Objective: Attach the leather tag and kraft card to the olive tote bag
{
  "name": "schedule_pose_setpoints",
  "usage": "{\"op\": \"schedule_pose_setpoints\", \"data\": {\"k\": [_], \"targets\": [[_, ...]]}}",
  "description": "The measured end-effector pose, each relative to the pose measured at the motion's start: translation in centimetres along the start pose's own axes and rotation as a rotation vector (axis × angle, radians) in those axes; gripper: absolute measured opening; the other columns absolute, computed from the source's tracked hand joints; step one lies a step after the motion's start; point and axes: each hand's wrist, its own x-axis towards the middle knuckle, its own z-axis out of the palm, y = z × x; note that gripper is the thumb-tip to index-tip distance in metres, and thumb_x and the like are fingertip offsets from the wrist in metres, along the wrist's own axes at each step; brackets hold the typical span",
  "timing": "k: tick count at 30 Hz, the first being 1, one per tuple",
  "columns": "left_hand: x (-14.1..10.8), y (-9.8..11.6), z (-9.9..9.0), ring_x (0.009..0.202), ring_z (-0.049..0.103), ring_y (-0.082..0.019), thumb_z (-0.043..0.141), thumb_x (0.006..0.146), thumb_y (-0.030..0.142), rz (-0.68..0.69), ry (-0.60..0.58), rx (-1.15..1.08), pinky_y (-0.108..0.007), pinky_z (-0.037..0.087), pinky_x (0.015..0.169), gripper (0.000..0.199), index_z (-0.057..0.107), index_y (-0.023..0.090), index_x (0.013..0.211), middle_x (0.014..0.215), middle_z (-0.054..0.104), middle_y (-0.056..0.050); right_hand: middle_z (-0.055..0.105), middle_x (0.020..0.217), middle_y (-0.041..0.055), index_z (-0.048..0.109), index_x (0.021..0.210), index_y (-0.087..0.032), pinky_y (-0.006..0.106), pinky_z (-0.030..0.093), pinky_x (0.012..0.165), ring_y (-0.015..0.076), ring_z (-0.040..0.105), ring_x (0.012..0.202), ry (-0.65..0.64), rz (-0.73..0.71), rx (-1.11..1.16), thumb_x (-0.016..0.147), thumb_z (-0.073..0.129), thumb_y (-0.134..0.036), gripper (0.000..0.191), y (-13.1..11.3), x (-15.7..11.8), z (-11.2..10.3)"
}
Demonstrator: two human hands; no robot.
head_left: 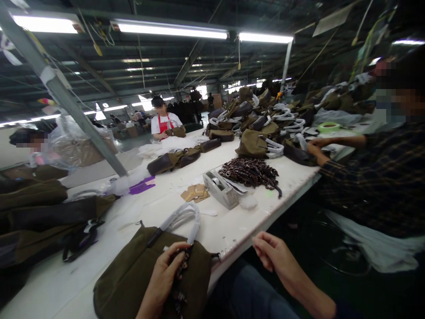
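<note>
Pinched tight: a patterned strap [182, 264] in the left hand [161, 278].
Control is gained by holding it against the olive canvas handbag [122, 283] on the white worktable [232, 230]; the right hand [274, 259] is open, empty, beside its edge.

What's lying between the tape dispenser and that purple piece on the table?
In the head view, a small group of kraft-paper tags lies on the white work table between the tape dispenser and the purple piece.
</note>
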Motion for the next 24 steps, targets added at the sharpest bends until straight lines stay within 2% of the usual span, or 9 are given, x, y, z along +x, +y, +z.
{"op": "schedule_pose_setpoints", "data": {"k": [2, 4, 7, 10, 14, 19, 22, 24], "targets": [[0.1, -0.1, -0.2, 0.069, 0.056, -0.017, 0.063, 0.08, 0.048, 0.001, -0.003, 0.037, -0.023, 0.042, 0.054, 0.034, 0.072, 0.021, 0.098, 0.08, 0.065, -0.003, 0.048, 0.059, -0.0053, 0.052, 0.073, -0.018, 0.021, 0.024, 0.041, 0.0054, 0.035, 0.041, -0.111, -0.004, 0.029, 0.083, 0.058, -0.057, 0.041, 0.0, -1.9, 2.4], [0.1, 0.0, -0.3, 0.077, 0.059, -0.02, 0.062, 0.081, 0.045, 0.023, -0.006, 0.066, -0.026, 0.046, 0.062, 0.03, 0.074, 0.02, 0.094, 0.082, 0.067, -0.004, 0.048, 0.061, -0.0045, 0.053, 0.074, -0.017, 0.021, 0.027, 0.043, 0.0062, 0.038, 0.043, -0.23, -0.043, 0.013, 0.083, 0.058, -0.056, 0.04, -0.3, -2.4, 5.1], [-0.1, 0.4, -0.4, 0.09, 0.062, -0.022, 0.062, 0.08, 0.035, 0.087, -0.03, 0.083, -0.029, 0.047, 0.081, 0.023, 0.075, 0.02, 0.09, 0.092, 0.072, -0.006, 0.046, 0.061, -0.0047, 0.055, 0.073, -0.017, 0.022, 0.031, 0.047, 0.008, 0.04, 0.049, -0.347, -0.135, -0.055, 0.084, 0.058, -0.047, 0.033, -1.1, -1.4, 8.8], [-0.5, 1.1, -0.5, 0.092, 0.063, -0.022, 0.061, 0.079, 0.028, 0.093, -0.057, 0.071, -0.03, 0.045, 0.086, 0.02, 0.076, 0.02, 0.09, 0.093, 0.073, -0.006, 0.048, 0.061, -0.0039, 0.056, 0.071, -0.016, 0.023, 0.032, 0.054, 0.01, 0.043, 0.057, -0.383, -0.224, -0.225, 0.084, 0.058, -0.034, 0.023, -1.4, 0.0, 11.2], [-0.6, 1.3, -0.4, 0.093, 0.063, -0.022, 0.064, 0.082, 0.036, 0.088, -0.052, 0.039, -0.03, 0.045, 0.085, 0.024, 0.077, 0.019, 0.092, 0.096, 0.074, -0.007, 0.053, 0.062, -0.0032, 0.056, 0.069, -0.016, 0.025, 0.031, 0.058, 0.0111, 0.046, 0.061, -0.407, -0.291, -0.39, 0.084, 0.058, -0.026, 0.017, -1.1, 0.3, 12.2], [0.0, 0.2, -0.1, 0.082, 0.062, -0.02, 0.07, 0.079, 0.04, 0.115, 0.011, 0.057, -0.029, 0.045, 0.078, 0.025, 0.078, 0.017, 0.083, 0.083, 0.072, -0.006, 0.056, 0.064, -0.0032, 0.059, 0.071, -0.017, 0.025, 0.032, 0.059, 0.0115, 0.049, 0.062, -0.444, -0.319, -0.483, 0.086, 0.059, -0.027, 0.018, -0.9, -0.1, 11.4], [0.2, -0.1, -0.1, 0.078, 0.06, -0.018, 0.07, 0.079, 0.039, 0.129, 0.011, 0.052, -0.028, 0.044, 0.075, 0.024, 0.078, 0.017, 0.08, 0.079, 0.07, -0.005, 0.061, 0.069, -0.0015, 0.063, 0.075, -0.018, 0.025, 0.035, 0.062, 0.0131, 0.052, 0.066, -0.374, -0.379, -0.517, 0.088, 0.059, -0.032, 0.019, -2.0, 1.0, 11.1], [0.2, 0.0, -0.1, 0.076, 0.059, -0.018, 0.071, 0.078, 0.038, 0.135, 0.014, 0.044, -0.027, 0.044, 0.073, 0.023, 0.078, 0.016, 0.079, 0.077, 0.069, -0.004, 0.065, 0.077, 0.0001, 0.067, 0.082, -0.019, 0.026, 0.039, 0.066, 0.014, 0.055, 0.07, -0.307, -0.453, -0.482, 0.089, 0.059, -0.032, 0.017, -3.4, 2.3, 11.9]]}}
